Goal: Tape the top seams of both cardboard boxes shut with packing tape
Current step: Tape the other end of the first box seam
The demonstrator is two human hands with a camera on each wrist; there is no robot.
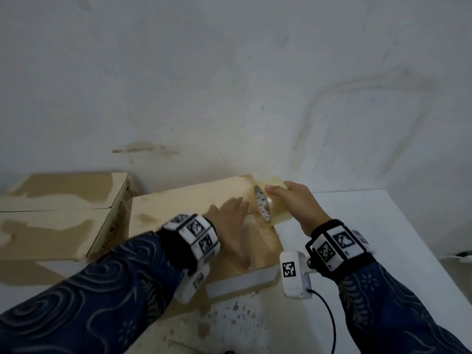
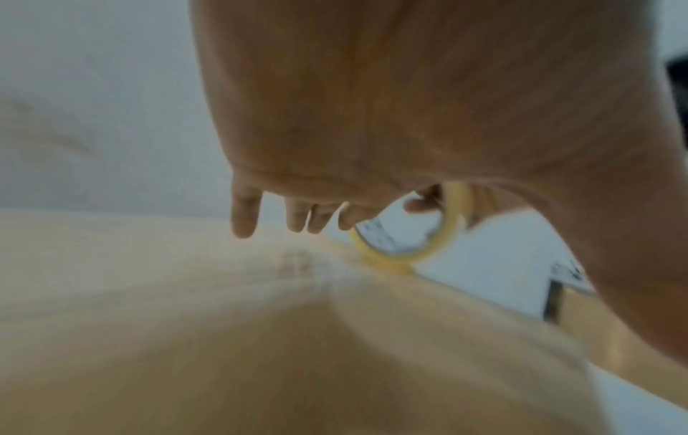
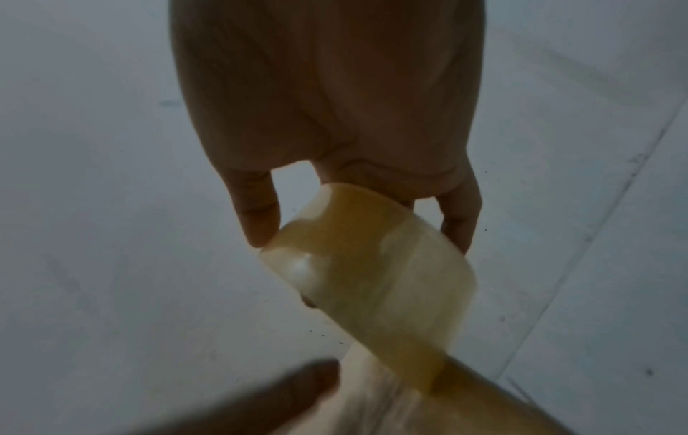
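Two cardboard boxes lie on a white table. The nearer box [image 1: 178, 210] sits in the middle, the other box [image 1: 56, 213] to its left. My left hand [image 1: 229, 221] lies flat with straight fingers on the nearer box's top, over the seam. My right hand [image 1: 288, 200] grips a roll of clear yellowish packing tape [image 1: 268, 203] at the box's right edge, standing on its rim. In the right wrist view the fingers [image 3: 257, 212] curl round the tape roll [image 3: 368, 265]. In the left wrist view the tape roll [image 2: 405, 250] touches the box top [image 2: 186, 294] just beyond my left hand [image 2: 297, 217].
The white table [image 1: 370, 226] extends to the right of the boxes, against a pale wall [image 1: 229, 85]. A black cable [image 1: 329, 318] hangs from the right wrist camera. A brownish stained patch [image 1: 229, 315] marks the table in front of the nearer box.
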